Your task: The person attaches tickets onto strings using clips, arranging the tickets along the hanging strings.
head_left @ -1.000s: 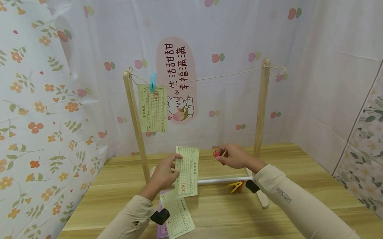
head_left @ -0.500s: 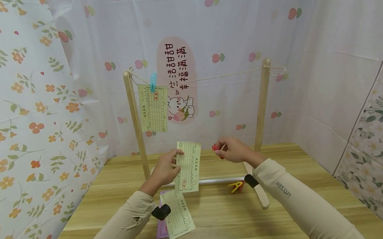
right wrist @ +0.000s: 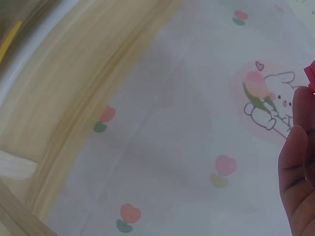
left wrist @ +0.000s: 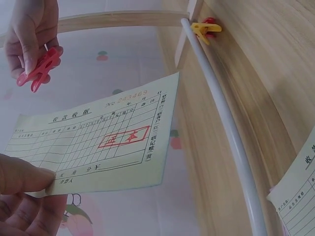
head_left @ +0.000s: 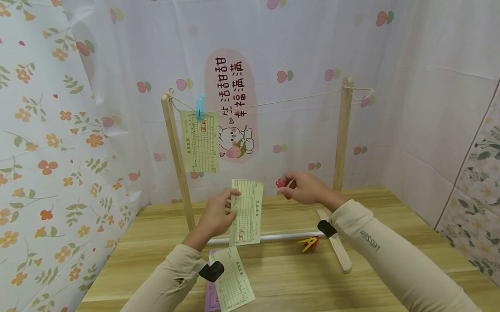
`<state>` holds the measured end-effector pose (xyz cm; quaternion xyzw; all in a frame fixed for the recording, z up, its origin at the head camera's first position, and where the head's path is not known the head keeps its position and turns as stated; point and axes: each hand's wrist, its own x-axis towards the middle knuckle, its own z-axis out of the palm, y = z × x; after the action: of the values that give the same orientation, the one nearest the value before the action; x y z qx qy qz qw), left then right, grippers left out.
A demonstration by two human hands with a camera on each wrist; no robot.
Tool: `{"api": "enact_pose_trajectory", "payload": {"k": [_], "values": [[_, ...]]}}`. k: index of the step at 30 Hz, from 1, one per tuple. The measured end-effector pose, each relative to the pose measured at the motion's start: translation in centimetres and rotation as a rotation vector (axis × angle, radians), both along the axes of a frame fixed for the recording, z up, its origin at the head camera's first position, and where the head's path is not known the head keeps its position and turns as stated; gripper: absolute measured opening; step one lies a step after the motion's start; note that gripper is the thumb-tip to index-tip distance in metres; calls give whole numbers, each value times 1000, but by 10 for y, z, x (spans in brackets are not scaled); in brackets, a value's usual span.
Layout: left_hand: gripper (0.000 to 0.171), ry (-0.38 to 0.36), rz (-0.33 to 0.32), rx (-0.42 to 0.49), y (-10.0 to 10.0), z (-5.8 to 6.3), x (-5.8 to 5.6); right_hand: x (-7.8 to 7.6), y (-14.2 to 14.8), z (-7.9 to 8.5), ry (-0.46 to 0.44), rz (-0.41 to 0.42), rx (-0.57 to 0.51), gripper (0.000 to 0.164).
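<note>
My left hand [head_left: 216,214] pinches a pale green receipt slip [head_left: 248,213] by its left edge, thumb on one face in the left wrist view. The slip is held upright above the table, in front of the white rod. To its right, my right hand [head_left: 304,187] grips a red clothespin [left wrist: 42,69] between thumb and fingers, apart from the slip. Only part of that hand and a bit of the clothespin show in the right wrist view. Another green slip [head_left: 200,145] hangs from the string [head_left: 293,99] under a blue clothespin [head_left: 200,107].
A further green slip [head_left: 234,284] overlaps a purple slip [head_left: 212,301] on the wooden table [head_left: 295,286]. Yellow and red clothespins [head_left: 309,243] lie by the white rod [head_left: 288,236]. Wooden posts [head_left: 342,136] stand at both ends, carrying the string. A patterned curtain hangs behind.
Both hands have risen a little, the left with the green slip and the right with the red clothespin. The hanging slip and the slips on the table have stayed put.
</note>
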<state>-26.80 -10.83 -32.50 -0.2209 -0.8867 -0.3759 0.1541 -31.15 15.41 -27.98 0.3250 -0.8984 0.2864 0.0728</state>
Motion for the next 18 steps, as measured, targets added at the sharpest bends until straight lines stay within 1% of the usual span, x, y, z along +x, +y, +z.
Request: {"api": "enact_pose_trajectory", "payload": {"k": [7, 14, 18], "values": [[48, 7, 12, -13, 2, 5, 0, -1, -3, 8, 42, -5, 4, 7], [46, 8, 26, -29, 3, 12, -1, 0, -7, 16, 40, -14, -11, 6], [47, 5, 34, -33, 4, 16, -2, 0, -8, 20, 40, -29, -18, 8]]}}
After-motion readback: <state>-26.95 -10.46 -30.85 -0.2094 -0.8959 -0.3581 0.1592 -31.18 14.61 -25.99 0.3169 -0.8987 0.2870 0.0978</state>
